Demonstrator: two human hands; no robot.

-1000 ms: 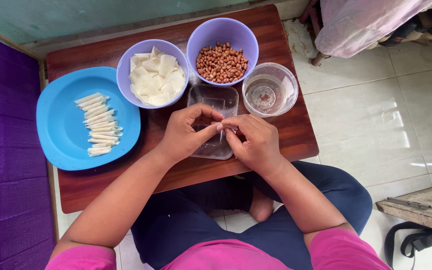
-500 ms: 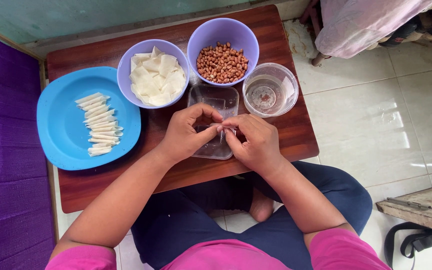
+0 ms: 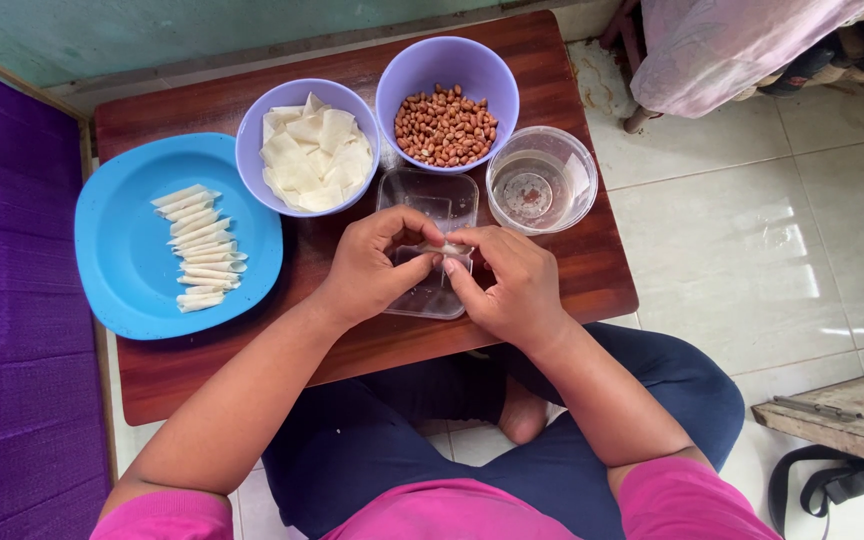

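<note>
Looking down from the head camera, both hands meet near the middle of the front half of a low wooden table. The left hand is curled nearly closed, thumb and forefinger pinched on one end of a small pale wrapper roll. The right hand is likewise mostly closed, its fingertips gripping the other end of the same roll. That roll sits just above a clear rectangular tray, which lies beneath the hands and reaches toward the table's front edge.

Toward the back edge stand two lilac bowls side by side: one with flat white wrapper squares, one with peanuts. A clear round cup holding a little liquid stands near the right edge, just beside the tray. A blue plate by the left edge carries a row of finished rolls.

As a judgement: the roll is thin and held only at its ends, so squeezing or twisting too hard could tear the wrapper or let it unroll. The elbows and wrists work close to the cup, and a sideways nudge could tip the liquid over the table. The plate overhangs the left edge slightly and could be knocked off.
</note>
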